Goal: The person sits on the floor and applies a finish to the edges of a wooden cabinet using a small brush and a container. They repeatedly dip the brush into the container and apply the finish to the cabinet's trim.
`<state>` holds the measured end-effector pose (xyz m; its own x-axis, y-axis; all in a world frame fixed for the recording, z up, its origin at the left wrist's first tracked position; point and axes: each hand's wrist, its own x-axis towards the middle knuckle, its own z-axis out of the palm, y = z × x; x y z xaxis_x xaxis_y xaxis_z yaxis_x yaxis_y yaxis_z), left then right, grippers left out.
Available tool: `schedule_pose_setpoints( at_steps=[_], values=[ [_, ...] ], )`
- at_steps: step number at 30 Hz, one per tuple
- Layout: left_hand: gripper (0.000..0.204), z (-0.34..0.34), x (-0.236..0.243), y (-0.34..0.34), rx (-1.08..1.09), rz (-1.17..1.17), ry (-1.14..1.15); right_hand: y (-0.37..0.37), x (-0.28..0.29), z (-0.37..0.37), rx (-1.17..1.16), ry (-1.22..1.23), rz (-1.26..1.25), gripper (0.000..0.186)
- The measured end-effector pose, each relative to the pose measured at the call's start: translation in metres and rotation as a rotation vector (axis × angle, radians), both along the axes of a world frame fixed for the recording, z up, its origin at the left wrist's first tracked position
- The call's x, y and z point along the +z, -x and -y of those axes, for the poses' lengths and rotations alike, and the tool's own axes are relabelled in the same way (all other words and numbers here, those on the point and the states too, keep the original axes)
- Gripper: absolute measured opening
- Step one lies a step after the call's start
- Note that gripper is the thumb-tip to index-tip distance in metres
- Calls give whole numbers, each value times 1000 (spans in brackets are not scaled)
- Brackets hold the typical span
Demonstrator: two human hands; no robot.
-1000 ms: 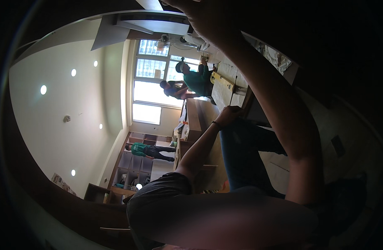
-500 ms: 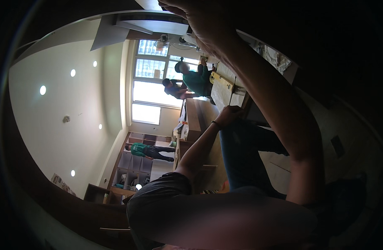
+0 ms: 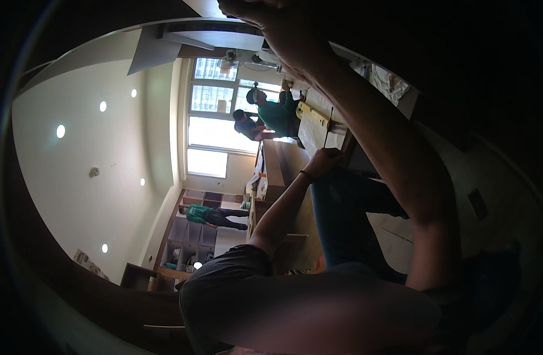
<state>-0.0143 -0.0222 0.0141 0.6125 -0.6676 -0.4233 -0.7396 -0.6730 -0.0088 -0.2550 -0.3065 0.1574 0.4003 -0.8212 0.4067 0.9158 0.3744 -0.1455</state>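
My left hand (image 3: 326, 161), with a dark band at its wrist, rests by my bent knee. Its fingers are closed, and a thin dark rod (image 3: 328, 131) sticks out of them; its handle end is hidden. Raised to the top edge, my right hand (image 3: 277, 29) is in shadow beside a pale panel (image 3: 218, 38). Its bent fingers are closed, partly cut off by the frame, and what they hold cannot be made out. A yellow spirit level (image 3: 313, 116) lies on a pale sheet-covered surface (image 3: 311, 137) beyond the left hand.
Two people (image 3: 271, 112) work near the bright windows (image 3: 215, 130). Another person in a green shirt (image 3: 199, 213) stands by open shelving (image 3: 191, 234). A long wooden bench (image 3: 274, 168) extends beyond my left forearm. Crumpled clear plastic (image 3: 386, 83) lies past my right forearm.
My right hand has shifted slightly left at the top edge. One person by the windows has raised and turned the head a little. My left hand stays by the knee.
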Motion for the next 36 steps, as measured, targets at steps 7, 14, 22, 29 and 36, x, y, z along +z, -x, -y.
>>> schedule_pose_setpoints(
  at_steps=[7,14,22,29,36],
  values=[
    [42,1,-1,-3,20,-10,4,-19,3,1,-473,-12,85,12],
    [43,-4,-5,-10,19,-29,29,-8,6,7,-730,79,-103,10],
    [42,-9,-11,-21,-3,-22,48,3,12,4,-814,117,-240,13],
    [41,-13,-14,-24,-25,-13,62,3,12,-3,-750,111,-234,16],
    [42,-8,-9,-16,14,-46,51,0,12,-2,-829,88,-240,17]
  ],
)
